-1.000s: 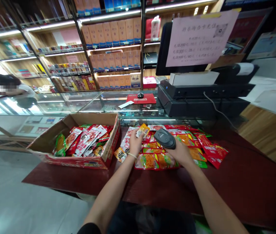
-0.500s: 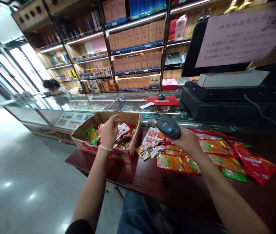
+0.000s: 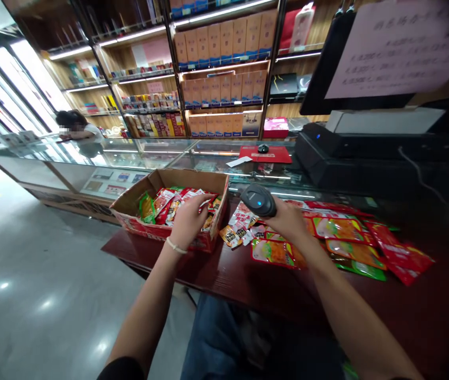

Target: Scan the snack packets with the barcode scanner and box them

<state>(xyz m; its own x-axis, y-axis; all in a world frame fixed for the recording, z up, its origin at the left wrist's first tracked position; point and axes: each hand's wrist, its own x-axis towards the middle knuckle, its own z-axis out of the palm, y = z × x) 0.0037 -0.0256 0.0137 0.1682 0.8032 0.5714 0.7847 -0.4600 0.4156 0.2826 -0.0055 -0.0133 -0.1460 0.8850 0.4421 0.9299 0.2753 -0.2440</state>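
Note:
My right hand (image 3: 288, 219) is wrapped round a black handheld barcode scanner (image 3: 259, 200), its blue light lit, above the loose packets on the table. My left hand (image 3: 189, 220), with a pale band at the wrist, reaches over the near right part of an open cardboard box (image 3: 127, 221). Its fingers are bent together, and a thin red edge shows at the fingertips; what they hold is unclear. Red, white and green snack packets (image 3: 162, 202) fill the box. Right of it lie small orange and white packets (image 3: 230, 236) and larger red snack packets (image 3: 274, 252).
The dark red tabletop (image 3: 224, 272) runs along a glass display counter (image 3: 161, 153). A monitor with a pink paper sheet (image 3: 391, 58) stands at right. A black mouse (image 3: 263, 149) rests on a red mat. One person (image 3: 80, 132) leans on the counter at far left.
My left hand has moved right and lower over the box. The scanner in my right hand has shifted slightly left. The camera view has tilted down a little.

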